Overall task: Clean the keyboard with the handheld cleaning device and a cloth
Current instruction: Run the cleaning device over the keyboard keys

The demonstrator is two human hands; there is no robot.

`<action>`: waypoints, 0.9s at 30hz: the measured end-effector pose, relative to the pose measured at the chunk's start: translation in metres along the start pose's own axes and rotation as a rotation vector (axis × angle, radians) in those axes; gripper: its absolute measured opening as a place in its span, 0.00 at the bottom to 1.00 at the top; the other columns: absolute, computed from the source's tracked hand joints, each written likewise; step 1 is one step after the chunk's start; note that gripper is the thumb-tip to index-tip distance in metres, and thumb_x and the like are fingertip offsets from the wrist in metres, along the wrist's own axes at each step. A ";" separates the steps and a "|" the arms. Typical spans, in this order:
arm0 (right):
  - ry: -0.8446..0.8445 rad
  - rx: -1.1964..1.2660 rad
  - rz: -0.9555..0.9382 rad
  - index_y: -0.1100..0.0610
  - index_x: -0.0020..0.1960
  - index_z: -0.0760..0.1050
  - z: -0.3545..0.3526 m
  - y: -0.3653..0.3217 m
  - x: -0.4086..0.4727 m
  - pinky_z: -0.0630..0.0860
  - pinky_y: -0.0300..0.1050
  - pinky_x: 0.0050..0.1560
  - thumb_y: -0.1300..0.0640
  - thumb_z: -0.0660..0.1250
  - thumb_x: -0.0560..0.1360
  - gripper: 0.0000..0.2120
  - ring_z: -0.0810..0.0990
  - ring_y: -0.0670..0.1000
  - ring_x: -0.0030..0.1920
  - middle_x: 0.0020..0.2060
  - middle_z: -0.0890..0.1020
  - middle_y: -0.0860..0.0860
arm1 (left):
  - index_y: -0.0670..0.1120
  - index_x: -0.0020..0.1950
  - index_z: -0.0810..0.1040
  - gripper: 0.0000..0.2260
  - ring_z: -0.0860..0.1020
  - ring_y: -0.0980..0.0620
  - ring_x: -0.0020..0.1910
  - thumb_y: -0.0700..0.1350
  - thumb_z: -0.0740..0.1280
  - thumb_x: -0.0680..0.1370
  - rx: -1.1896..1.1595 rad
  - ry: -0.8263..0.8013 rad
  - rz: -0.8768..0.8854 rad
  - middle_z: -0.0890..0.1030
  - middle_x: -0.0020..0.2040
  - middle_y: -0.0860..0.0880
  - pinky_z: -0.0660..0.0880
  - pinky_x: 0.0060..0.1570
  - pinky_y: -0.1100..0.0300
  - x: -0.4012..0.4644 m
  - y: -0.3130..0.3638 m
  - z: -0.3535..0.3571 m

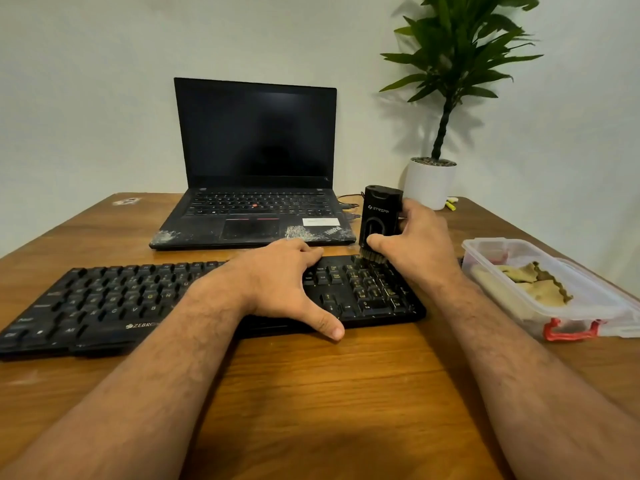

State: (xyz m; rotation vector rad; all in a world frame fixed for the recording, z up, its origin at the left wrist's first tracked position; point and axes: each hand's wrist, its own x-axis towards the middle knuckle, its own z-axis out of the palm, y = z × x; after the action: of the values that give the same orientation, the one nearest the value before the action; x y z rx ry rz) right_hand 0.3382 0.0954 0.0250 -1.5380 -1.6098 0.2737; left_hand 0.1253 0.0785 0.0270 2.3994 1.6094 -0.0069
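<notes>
Wooden table (311, 393): right hand (420, 242) grips upright brush (379, 218) on keyboard (104, 303).

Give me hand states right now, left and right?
Left hand: open, fingers flat on the keyboard, steadying it.
Right hand: grips the cleaning device, its bristles on the numpad keys.

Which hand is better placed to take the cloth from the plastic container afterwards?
Probably the right hand: it is beside the plastic container holding the cloth, though it grips the cleaning brush now. The left hand lies flat on the keyboard, farther away.
</notes>
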 end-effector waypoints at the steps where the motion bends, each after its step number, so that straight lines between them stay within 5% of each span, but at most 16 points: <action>1: -0.014 0.021 -0.007 0.50 0.66 0.74 0.000 -0.001 -0.002 0.76 0.42 0.52 0.56 0.76 0.69 0.27 0.79 0.45 0.52 0.55 0.82 0.46 | 0.56 0.82 0.51 0.69 0.63 0.53 0.74 0.84 0.64 0.45 0.004 0.004 -0.002 0.61 0.76 0.57 0.67 0.71 0.44 0.000 0.000 0.001; 6: -0.092 0.003 -0.047 0.50 0.63 0.78 0.007 -0.008 -0.006 0.76 0.36 0.48 0.57 0.77 0.69 0.23 0.81 0.43 0.49 0.47 0.81 0.43 | 0.55 0.82 0.49 0.70 0.63 0.53 0.74 0.83 0.64 0.46 0.014 0.016 -0.010 0.61 0.77 0.58 0.66 0.72 0.45 -0.001 0.000 0.001; 9: -0.018 0.001 0.022 0.52 0.60 0.80 -0.002 -0.001 -0.002 0.80 0.43 0.51 0.58 0.77 0.68 0.20 0.82 0.47 0.50 0.48 0.83 0.46 | 0.55 0.82 0.50 0.69 0.63 0.53 0.75 0.83 0.64 0.46 0.005 0.009 -0.009 0.60 0.79 0.57 0.65 0.73 0.44 -0.003 -0.001 0.001; 14: -0.055 0.108 0.010 0.51 0.62 0.78 -0.007 -0.002 -0.005 0.75 0.34 0.46 0.58 0.78 0.69 0.23 0.80 0.40 0.47 0.47 0.82 0.43 | 0.54 0.82 0.52 0.69 0.65 0.53 0.74 0.83 0.65 0.46 -0.013 0.007 -0.005 0.62 0.77 0.57 0.67 0.72 0.45 -0.001 -0.001 0.000; 21: -0.015 0.029 0.047 0.53 0.68 0.73 -0.008 0.000 -0.002 0.79 0.45 0.55 0.61 0.76 0.70 0.28 0.80 0.48 0.54 0.57 0.82 0.49 | 0.55 0.82 0.51 0.70 0.63 0.53 0.76 0.83 0.65 0.45 -0.018 0.011 -0.011 0.60 0.79 0.58 0.64 0.74 0.45 -0.003 -0.003 0.000; 27: -0.104 0.069 0.026 0.52 0.63 0.77 0.001 -0.002 -0.003 0.77 0.39 0.48 0.60 0.77 0.69 0.24 0.82 0.46 0.51 0.52 0.84 0.47 | 0.53 0.82 0.54 0.71 0.65 0.53 0.74 0.81 0.68 0.44 -0.054 0.009 -0.010 0.63 0.77 0.58 0.66 0.73 0.46 -0.001 -0.003 0.000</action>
State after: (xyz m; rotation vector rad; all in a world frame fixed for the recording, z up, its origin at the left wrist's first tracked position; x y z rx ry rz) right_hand 0.3356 0.0927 0.0239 -1.5146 -1.6442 0.4251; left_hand 0.1221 0.0783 0.0270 2.3540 1.6053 0.0453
